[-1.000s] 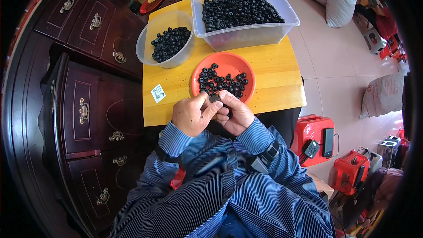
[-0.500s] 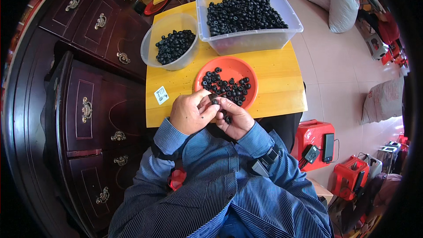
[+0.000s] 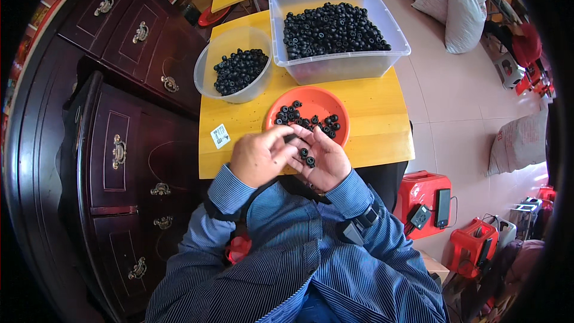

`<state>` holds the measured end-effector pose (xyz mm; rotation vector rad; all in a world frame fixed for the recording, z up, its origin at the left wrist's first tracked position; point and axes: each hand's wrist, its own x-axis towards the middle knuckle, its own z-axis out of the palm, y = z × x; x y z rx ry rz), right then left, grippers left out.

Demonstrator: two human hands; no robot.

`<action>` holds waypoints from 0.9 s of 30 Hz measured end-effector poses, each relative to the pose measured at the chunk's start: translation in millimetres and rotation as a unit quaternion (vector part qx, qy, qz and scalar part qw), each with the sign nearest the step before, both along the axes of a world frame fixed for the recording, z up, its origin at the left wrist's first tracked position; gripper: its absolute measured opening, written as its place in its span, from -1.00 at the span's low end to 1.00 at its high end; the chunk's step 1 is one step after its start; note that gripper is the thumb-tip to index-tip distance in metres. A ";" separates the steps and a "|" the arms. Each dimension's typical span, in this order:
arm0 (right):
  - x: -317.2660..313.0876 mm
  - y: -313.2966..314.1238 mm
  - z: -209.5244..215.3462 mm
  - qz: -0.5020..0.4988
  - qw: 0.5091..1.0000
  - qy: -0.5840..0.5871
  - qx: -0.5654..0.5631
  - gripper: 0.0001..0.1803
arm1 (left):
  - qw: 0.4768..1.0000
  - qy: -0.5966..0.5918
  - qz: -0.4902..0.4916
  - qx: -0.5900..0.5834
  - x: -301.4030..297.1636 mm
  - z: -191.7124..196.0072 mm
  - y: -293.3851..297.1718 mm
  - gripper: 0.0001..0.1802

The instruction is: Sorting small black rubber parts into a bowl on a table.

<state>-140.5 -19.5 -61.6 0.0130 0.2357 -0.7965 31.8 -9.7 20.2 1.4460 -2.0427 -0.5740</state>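
Observation:
My right hand [image 3: 327, 160] is held palm up at the near edge of the yellow table, fingers slightly curled. Small black round parts [image 3: 307, 157] with holes in them, like beads, rest on its palm and fingers. Close beside it is my left hand [image 3: 256, 157], back upward, its thumb and forefinger apart at the right hand's fingers. A dark patch between them is too blurred to make out. Just beyond both hands stands an orange-red plate [image 3: 323, 101] with more black parts [image 3: 291, 111], partly covered by my fingers.
A round clear tub [image 3: 206, 78] and a large clear bin [image 3: 347, 63], both with many black parts, stand behind the plate on the yellow table [image 3: 376, 119]. Dark wooden drawers [image 3: 122, 143] border the left. Red stools [image 3: 424, 194] and white sacks [image 3: 466, 12] are at the right.
My hands have moved slightly apart and my right palm has opened. The black part pinched between them earlier no longer shows there; two parts now show in the right palm.

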 end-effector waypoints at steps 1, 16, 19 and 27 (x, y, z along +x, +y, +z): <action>-0.9 -0.9 -3.4 0.006 1.000 -0.003 -0.024 -0.47 | 1.000 -0.014 0.000 0.024 -4.5 -2.7 3.8 -0.65; -2.0 3.7 3.7 0.010 0.998 0.066 0.012 -0.52 | 0.998 0.051 0.033 0.013 -14.5 -19.1 16.6 -0.73; -3.2 6.2 -3.1 0.000 0.998 0.056 -0.028 -0.64 | 0.997 0.066 0.033 -0.012 -16.6 -9.7 15.2 -0.72; -0.7 5.2 3.4 -0.024 0.993 0.059 -0.095 -0.79 | 0.991 0.060 0.027 -0.117 -20.5 -11.4 16.2 -0.64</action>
